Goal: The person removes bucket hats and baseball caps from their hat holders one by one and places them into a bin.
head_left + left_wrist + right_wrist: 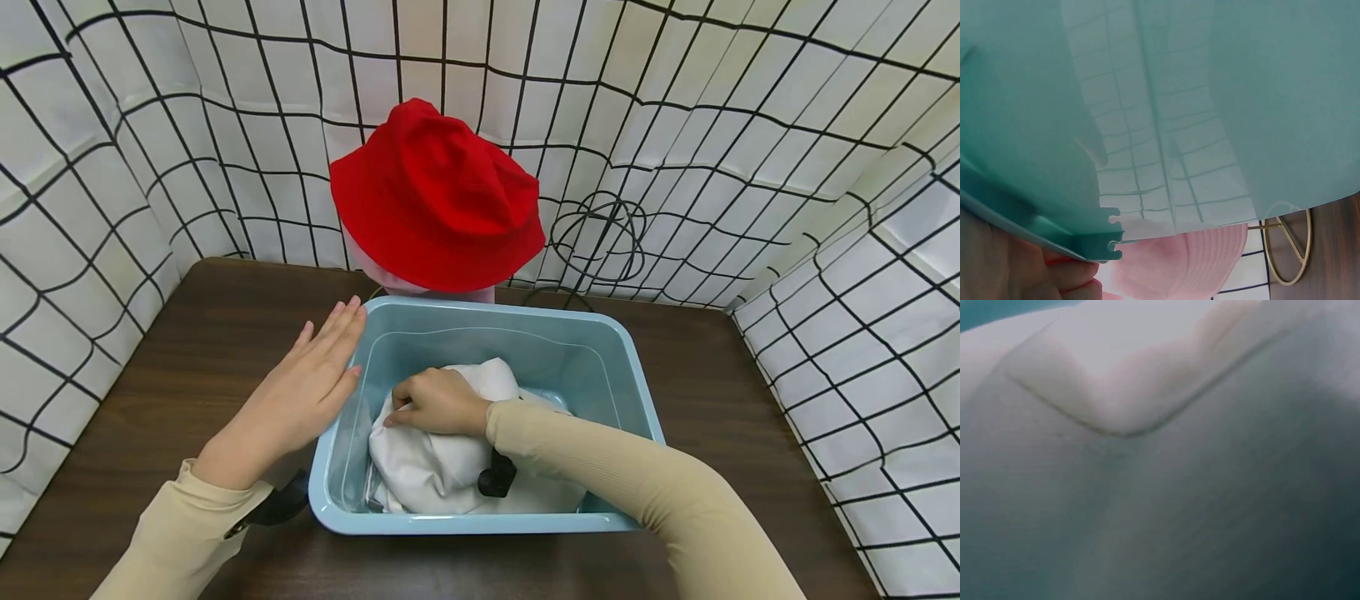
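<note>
The right sleeve (622,475) crosses the near right corner of the blue tub (480,523) and, with a small black device (497,477), hides part of the white cloth (435,462). Inside the tub, this lies rumpled and bunched; the right hand (438,402) grips it, fingers curled. The left hand (303,387) lies along the left rim, fingers straight, nearly together. Behind the tub stands a red hat (442,204).

Room lies right of the basin (487,310); a red hat (442,200) blocks behind.
</note>
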{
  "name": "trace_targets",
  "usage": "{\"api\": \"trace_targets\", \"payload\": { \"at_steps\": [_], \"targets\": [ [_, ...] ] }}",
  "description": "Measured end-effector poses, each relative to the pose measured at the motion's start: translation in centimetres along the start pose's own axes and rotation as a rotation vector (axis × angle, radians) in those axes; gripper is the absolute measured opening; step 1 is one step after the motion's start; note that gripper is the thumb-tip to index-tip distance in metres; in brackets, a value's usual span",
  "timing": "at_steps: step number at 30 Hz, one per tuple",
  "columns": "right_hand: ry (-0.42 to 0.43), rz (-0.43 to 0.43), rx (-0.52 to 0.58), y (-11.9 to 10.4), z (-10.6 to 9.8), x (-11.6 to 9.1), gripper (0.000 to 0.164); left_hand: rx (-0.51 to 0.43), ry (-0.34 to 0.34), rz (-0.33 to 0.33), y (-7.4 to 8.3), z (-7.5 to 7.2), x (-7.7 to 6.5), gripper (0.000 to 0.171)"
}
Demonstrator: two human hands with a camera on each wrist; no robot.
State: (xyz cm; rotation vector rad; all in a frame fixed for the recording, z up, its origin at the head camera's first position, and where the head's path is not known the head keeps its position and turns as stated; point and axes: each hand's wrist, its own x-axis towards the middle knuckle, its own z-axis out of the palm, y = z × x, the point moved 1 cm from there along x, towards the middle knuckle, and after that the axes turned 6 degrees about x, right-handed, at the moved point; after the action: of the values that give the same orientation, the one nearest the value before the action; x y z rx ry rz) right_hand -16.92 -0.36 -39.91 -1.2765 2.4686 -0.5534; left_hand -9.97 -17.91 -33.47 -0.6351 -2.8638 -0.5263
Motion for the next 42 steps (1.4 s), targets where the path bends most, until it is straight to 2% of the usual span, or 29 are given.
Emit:
{"api": "trace_targets", "payload": {
  "at_steps": [10,16,21,24,27,34,42],
  "targets": [
    [-0.003,-0.003,0.011,-0.2,-0.2,0.0,0.021,0.008,0.002,0.002,0.0,-0.2,0.1,0.063],
    [0.0,-0.035,0.028,-0.4,-0.7,0.0,0.022,0.005,-0.017,-0.009,0.1,-0.1,0.0,0.062],
    [-0.036,-0.08,-0.004,-1.1,-2.8,-0.1,0.024,0.004,-0.021,-0.008,0.2,-0.1,0.1,0.062],
    [-0.026,-0.135,-0.026,-1.6,-4.7,-0.3,0.02,0.001,-0.023,-0.012,0.2,0.0,0.1,0.063],
    [-0.018,-0.181,0.017,-1.4,-6.3,-0.6,0.015,0.003,-0.023,-0.021,0.2,0.0,0.2,0.063],
    [-0.134,-0.195,0.205,-0.2,-8.1,-1.1,0.013,0.006,-0.022,-0.04,0.1,-0.1,0.0,0.064],
    [-0.253,-0.12,0.197,0.1,-7.5,-1.2,0.021,0.0,-0.019,-0.041,0.1,-0.1,-0.1,0.064]
  ]
}}
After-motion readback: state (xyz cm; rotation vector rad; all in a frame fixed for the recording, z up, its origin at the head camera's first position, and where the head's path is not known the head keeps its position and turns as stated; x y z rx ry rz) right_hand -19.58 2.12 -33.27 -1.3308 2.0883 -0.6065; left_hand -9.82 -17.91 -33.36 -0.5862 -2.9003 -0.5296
